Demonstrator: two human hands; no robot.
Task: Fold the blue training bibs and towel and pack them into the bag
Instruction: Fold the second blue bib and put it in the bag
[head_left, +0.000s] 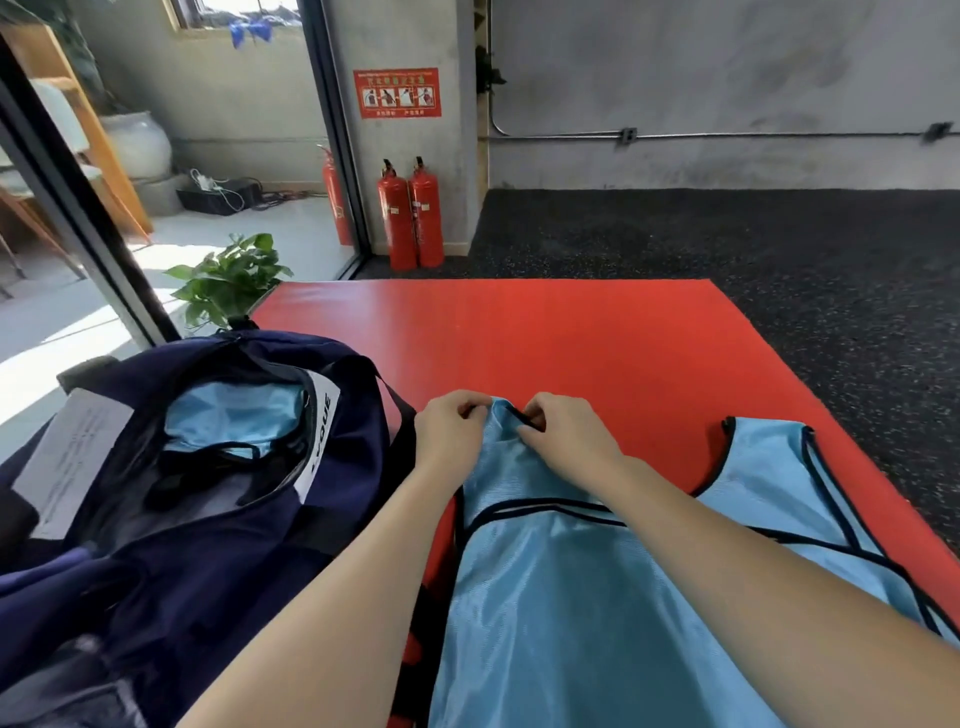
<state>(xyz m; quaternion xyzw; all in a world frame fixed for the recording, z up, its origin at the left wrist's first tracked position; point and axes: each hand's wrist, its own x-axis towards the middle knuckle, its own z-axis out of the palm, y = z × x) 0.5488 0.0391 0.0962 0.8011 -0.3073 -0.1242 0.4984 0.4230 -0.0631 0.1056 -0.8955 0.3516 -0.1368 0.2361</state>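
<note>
A light blue training bib (545, 587) with black trim lies lengthwise on the red mat (545, 338) in front of me. My left hand (449, 434) and my right hand (569, 434) both pinch its far end, close together. A second light blue bib (779, 483) lies flat to the right, partly under my right forearm. The navy bag (208, 519) stands open at the left, with folded light blue fabric (234, 421) inside it. No towel is plainly visible.
Two red fire extinguishers (410, 218) stand against the concrete pillar beyond the mat. A potted green plant (228, 278) sits behind the bag by the glass door. Dark speckled rubber floor (779, 260) surrounds the mat at the right and far side.
</note>
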